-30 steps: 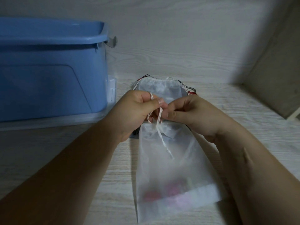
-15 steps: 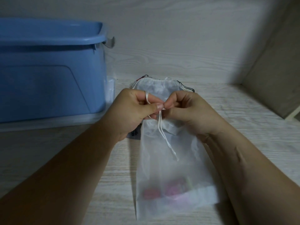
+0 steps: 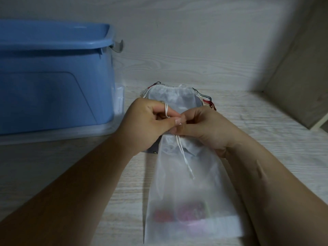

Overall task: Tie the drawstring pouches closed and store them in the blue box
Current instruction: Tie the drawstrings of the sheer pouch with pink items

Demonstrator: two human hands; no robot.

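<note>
A sheer white drawstring pouch (image 3: 186, 189) lies flat on the wooden surface, its mouth pointing away from me, with pink and red items showing through near its bottom. Both hands meet at its gathered neck. My left hand (image 3: 150, 123) has the white drawstring (image 3: 184, 157) looped over its index finger and pinches it with the thumb. My right hand (image 3: 204, 126) pinches the same cord from the other side. Two loose cord ends trail down over the pouch. The blue box (image 3: 53, 77) stands at the left, open at the top.
Behind my hands lies a stack of more pouches (image 3: 170, 95), a white one on top, with dark and red cords at its right edge. The box rests on a clear lid (image 3: 56, 134). A wall rises behind and a side panel (image 3: 301, 77) on the right.
My hands have drawn closer together at the pouch's neck, and the loop sits tighter over my left index finger. The pouch has hardly moved.
</note>
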